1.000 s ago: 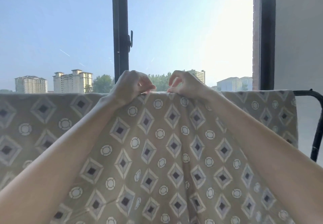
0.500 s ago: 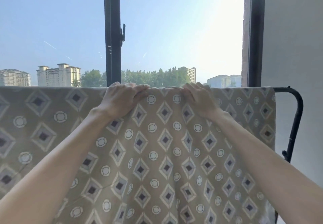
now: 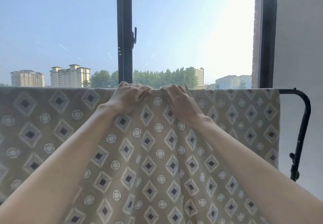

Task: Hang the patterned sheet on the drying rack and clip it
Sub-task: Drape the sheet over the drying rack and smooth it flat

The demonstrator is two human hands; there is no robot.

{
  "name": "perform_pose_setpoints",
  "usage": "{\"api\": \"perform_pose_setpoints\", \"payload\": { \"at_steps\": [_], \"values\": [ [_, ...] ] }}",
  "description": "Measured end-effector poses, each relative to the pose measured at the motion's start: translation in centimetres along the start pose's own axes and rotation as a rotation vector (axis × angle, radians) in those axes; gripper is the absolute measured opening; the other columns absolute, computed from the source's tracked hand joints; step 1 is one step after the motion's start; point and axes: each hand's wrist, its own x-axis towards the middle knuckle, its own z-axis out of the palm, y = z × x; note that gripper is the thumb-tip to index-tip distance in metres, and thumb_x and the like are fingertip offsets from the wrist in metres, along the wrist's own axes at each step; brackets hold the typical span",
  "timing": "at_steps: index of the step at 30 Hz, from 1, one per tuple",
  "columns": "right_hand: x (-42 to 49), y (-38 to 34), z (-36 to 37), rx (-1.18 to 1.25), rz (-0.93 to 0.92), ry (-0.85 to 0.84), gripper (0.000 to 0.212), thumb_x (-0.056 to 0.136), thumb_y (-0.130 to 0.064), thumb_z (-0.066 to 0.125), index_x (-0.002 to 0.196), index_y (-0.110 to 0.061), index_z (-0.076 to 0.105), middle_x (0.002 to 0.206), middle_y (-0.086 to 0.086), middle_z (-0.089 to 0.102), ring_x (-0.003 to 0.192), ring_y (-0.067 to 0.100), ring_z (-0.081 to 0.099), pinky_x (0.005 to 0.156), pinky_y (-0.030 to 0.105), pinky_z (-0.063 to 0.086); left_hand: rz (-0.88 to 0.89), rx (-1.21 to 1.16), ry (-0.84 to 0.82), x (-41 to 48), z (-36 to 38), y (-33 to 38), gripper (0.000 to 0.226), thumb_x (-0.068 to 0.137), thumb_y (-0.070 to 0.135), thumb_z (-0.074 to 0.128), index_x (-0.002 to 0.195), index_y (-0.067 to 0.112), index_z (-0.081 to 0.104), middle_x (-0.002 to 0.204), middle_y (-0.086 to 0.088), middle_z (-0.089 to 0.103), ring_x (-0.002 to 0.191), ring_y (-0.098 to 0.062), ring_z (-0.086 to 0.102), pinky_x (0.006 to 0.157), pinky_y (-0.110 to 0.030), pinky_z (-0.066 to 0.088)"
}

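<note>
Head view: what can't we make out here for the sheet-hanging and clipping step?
- Top bar of the black metal drying rack: covered by the beige diamond-patterned sheet; only the right corner shows.
- Sheet's left end and bottom hem: cut by the frame edges.
- Fingertips of left hand and right hand: curled over the top edge.
- Clips: none in view.

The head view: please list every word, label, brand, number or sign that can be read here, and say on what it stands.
None: no readable text appears anywhere.
The patterned sheet bears only diamonds and rings, no letters.
The drying rack and the window frame show no label.
The distant buildings are too small to show any sign.
Both hands lie on the sheet's top edge; they carry no text.
</note>
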Motion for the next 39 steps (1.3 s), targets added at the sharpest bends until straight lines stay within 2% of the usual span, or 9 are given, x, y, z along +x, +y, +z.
{"api": "perform_pose_setpoints", "payload": {
  "at_steps": [5, 9, 12, 20, 24, 29, 33, 37, 39],
  "values": [
    [1.2, -0.9, 1.4, -0.039, -0.028, 0.016, 0.034, 0.101, -0.014, 0.041, 0.134, -0.013, 0.046, 0.129, 0.002, 0.052, 0.126, 0.022, 0.043, 0.117, 0.034, 0.01, -0.131, -0.198, -0.047, -1.9, -0.3, -2.6, 0.044, 0.099, 0.045, 0.022, 0.13, 0.027, 0.048, 0.131, 0.001, 0.052, 0.122, -0.019, 0.04, 0.106, -0.047, 0.025],
    [2.1, -2.3, 1.9, -0.105, 0.029, -0.081, 0.04, 0.103, -0.036, 0.024, 0.135, -0.023, 0.042, 0.134, 0.0, 0.049, 0.119, 0.032, 0.042, 0.105, 0.044, 0.022, -0.239, -0.22, 0.004, -3.8, -1.3, -5.0, 0.042, 0.099, 0.043, 0.028, 0.128, 0.025, 0.052, 0.128, 0.0, 0.053, 0.121, -0.02, 0.042, 0.105, -0.042, 0.03],
    [3.2, -3.8, 2.6, -0.087, 0.033, -0.076, 0.042, 0.1, -0.046, 0.017, 0.125, -0.027, 0.045, 0.126, 0.0, 0.054, 0.112, 0.033, 0.046, 0.095, 0.046, 0.023, -0.277, -0.136, 0.022, -5.6, -2.5, -6.8, 0.053, 0.091, 0.056, 0.03, 0.129, 0.025, 0.052, 0.12, -0.001, 0.054, 0.113, -0.018, 0.044, 0.098, -0.038, 0.031],
    [7.0, -9.3, 5.9, -0.064, -0.014, -0.047, 0.044, 0.1, -0.05, 0.019, 0.12, -0.028, 0.052, 0.117, -0.006, 0.061, 0.108, 0.023, 0.054, 0.096, 0.046, 0.027, -0.389, -0.048, 0.344, -9.9, -2.2, -12.0, 0.058, 0.085, 0.061, 0.045, 0.121, 0.016, 0.052, 0.118, -0.003, 0.055, 0.108, -0.017, 0.044, 0.088, -0.03, 0.037],
    [8.5, -11.3, 7.0, 0.0, -0.043, -0.036, 0.041, 0.1, -0.048, 0.027, 0.125, -0.03, 0.054, 0.122, -0.009, 0.062, 0.106, 0.023, 0.059, 0.098, 0.048, 0.031, -0.273, -0.026, 0.408, -10.9, -2.6, -15.1, 0.043, 0.094, 0.051, 0.043, 0.121, 0.021, 0.059, 0.12, 0.002, 0.063, 0.112, -0.017, 0.053, 0.1, -0.035, 0.038],
    [9.2, -12.6, 8.1, 0.14, -0.061, 0.065, 0.035, 0.098, -0.043, 0.043, 0.12, -0.025, 0.064, 0.112, -0.009, 0.068, 0.096, 0.02, 0.066, 0.093, 0.051, 0.043, -0.099, 0.032, 0.358, -10.8, -3.2, -16.8, 0.034, 0.094, 0.027, 0.052, 0.125, 0.016, 0.059, 0.121, -0.002, 0.064, 0.114, -0.023, 0.057, 0.1, -0.04, 0.042],
    [8.9, -12.5, 7.7, 0.243, -0.022, 0.11, 0.027, 0.097, -0.03, 0.053, 0.116, -0.018, 0.068, 0.111, -0.003, 0.07, 0.095, 0.017, 0.068, 0.087, 0.04, 0.053, -0.052, 0.064, 0.393, -10.2, -2.9, -17.5, 0.031, 0.092, 0.014, 0.057, 0.123, 0.015, 0.061, 0.115, -0.005, 0.067, 0.106, -0.024, 0.06, 0.091, -0.037, 0.047],
    [9.0, -12.6, 7.3, 0.248, -0.025, 0.098, 0.025, 0.097, -0.025, 0.053, 0.114, -0.017, 0.069, 0.098, 0.001, 0.074, 0.074, 0.012, 0.066, 0.073, 0.027, 0.054, -0.042, 0.029, 0.423, -9.6, -3.1, -17.6, 0.029, 0.095, 0.026, 0.051, 0.117, 0.012, 0.065, 0.096, -0.012, 0.07, 0.084, -0.027, 0.065, 0.074, -0.036, 0.052],
    [9.3, -12.7, 7.3, 0.246, -0.017, 0.096, 0.027, 0.097, -0.028, 0.051, 0.11, -0.014, 0.071, 0.085, 0.004, 0.074, 0.067, 0.013, 0.064, 0.069, 0.028, 0.054, -0.032, 0.017, 0.418, -9.1, -3.4, -17.5, 0.034, 0.097, 0.033, 0.046, 0.112, 0.012, 0.068, 0.085, -0.012, 0.07, 0.074, -0.028, 0.064, 0.066, -0.034, 0.052]
  ]
}}
